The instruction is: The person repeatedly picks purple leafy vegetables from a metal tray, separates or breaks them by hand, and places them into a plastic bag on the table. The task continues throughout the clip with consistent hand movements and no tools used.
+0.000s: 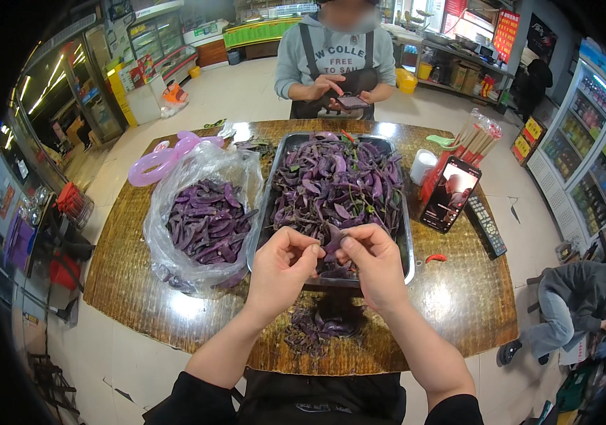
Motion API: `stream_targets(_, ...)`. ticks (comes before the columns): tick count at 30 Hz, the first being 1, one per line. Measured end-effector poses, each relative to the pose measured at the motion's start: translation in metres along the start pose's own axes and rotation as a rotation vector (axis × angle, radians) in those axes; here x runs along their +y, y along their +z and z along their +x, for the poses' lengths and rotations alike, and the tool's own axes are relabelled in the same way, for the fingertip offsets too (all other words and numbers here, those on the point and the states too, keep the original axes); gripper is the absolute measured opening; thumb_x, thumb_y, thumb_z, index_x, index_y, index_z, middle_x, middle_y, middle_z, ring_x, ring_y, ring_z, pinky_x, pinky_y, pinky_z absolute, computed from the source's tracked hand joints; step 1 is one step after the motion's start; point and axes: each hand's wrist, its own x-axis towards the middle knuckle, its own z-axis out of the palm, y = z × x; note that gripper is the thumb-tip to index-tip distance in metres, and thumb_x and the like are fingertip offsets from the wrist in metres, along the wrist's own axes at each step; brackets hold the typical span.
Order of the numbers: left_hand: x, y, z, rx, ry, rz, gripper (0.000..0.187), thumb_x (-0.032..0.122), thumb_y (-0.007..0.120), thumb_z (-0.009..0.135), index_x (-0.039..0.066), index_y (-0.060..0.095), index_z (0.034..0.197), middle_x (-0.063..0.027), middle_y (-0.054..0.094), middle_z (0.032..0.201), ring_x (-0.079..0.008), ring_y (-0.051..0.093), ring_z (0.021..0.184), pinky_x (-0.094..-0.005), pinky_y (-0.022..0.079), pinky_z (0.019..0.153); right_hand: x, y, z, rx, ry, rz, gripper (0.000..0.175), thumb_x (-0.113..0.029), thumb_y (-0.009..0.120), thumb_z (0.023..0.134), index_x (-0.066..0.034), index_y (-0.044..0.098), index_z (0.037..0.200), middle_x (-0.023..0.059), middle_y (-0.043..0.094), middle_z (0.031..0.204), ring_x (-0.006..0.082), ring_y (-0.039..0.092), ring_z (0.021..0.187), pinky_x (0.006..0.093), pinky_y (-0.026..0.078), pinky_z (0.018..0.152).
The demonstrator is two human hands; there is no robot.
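Between my two hands is one purple bean pod (pixel 334 240), held above the near end of a metal tray (pixel 410 265). My right hand (pixel 376 263) grips the pod's body between thumb and fingertips. My left hand (pixel 287 265) pinches at the pod's other end, where a thin tip or string shows at the fingertips. The tray is heaped with purple bean pods (pixel 329 180), some with green stems and leaves. Left of it stands an open clear plastic bag (pixel 157 234) with more purple pods (pixel 210 223) inside. A small heap of trimmings (pixel 313 329) lies on the table below my hands.
The wooden table (pixel 457 308) also carries a propped smartphone (pixel 451 194), a remote control (pixel 486 226), a red chili (pixel 435 258), a white paper roll (pixel 423 163), packs of chopsticks (pixel 476 138) and a pink balloon (pixel 154 166). Across it a person (pixel 335 64) handles a phone; another person (pixel 574 303) sits at right.
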Motion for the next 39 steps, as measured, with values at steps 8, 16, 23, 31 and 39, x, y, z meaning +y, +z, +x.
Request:
stream_targets(8, 0.002, -0.012, 0.001, -0.295, 0.182, 0.608, 0.024, 0.017, 0.077, 0.089, 0.001, 0.064, 0.077, -0.0097, 0.062, 0.074, -0.0182, 0.060, 0.061, -0.0333, 0.046, 0.057, -0.002, -0.005, 0.008, -0.074, -0.092, -0.022, 0.012, -0.002, 0.061, 0.101, -0.0033, 0.060, 0.113, 0.0083, 0.069, 0.110, 0.0153, 0.067, 0.100, 0.0305, 0.054, 0.088)
stream_targets(16, -0.002, -0.014, 0.010, -0.020, 0.420, 0.636, 0.022, 0.003, 0.077, 0.084, 0.002, 0.067, 0.104, -0.0103, 0.065, 0.093, -0.0250, 0.062, 0.071, -0.0351, 0.052, 0.067, -0.006, -0.008, 0.008, -0.091, -0.047, -0.310, 0.016, -0.006, 0.065, 0.099, 0.0001, 0.071, 0.112, 0.0016, 0.072, 0.096, 0.0069, 0.064, 0.085, 0.0225, 0.051, 0.076)
stream_targets(23, 0.009, -0.080, 0.031, 0.591, 0.539, 1.271, 0.015, 0.007, 0.072, 0.087, 0.004, 0.069, 0.101, -0.0120, 0.065, 0.093, -0.0331, 0.060, 0.092, -0.0428, 0.048, 0.085, -0.004, -0.021, 0.016, 0.064, -0.455, -1.204, 0.024, -0.005, 0.077, 0.083, -0.0058, 0.073, 0.106, 0.0082, 0.062, 0.085, 0.0278, 0.057, 0.085, 0.0389, 0.048, 0.079)
stream_targets(31, 0.002, -0.056, 0.029, 0.330, 0.553, 0.926, 0.024, 0.009, 0.074, 0.087, 0.007, 0.071, 0.110, -0.0098, 0.068, 0.094, -0.0277, 0.063, 0.089, -0.0399, 0.051, 0.083, 0.002, -0.006, 0.018, 0.042, -0.439, -1.231, 0.027, -0.007, 0.081, 0.078, -0.0068, 0.072, 0.103, 0.0069, 0.057, 0.089, 0.0274, 0.054, 0.092, 0.0385, 0.046, 0.083)
stream_targets(39, -0.011, -0.016, 0.010, -0.222, -0.404, -0.401, 0.033, 0.029, 0.049, 0.110, 0.002, 0.062, 0.125, -0.0024, 0.070, 0.106, -0.0108, 0.066, 0.091, -0.0287, 0.054, 0.081, -0.013, 0.002, 0.003, -0.091, -0.958, -0.963, 0.026, 0.007, 0.073, 0.076, -0.0068, 0.071, 0.098, 0.0063, 0.065, 0.091, 0.0249, 0.061, 0.082, 0.0345, 0.049, 0.071)
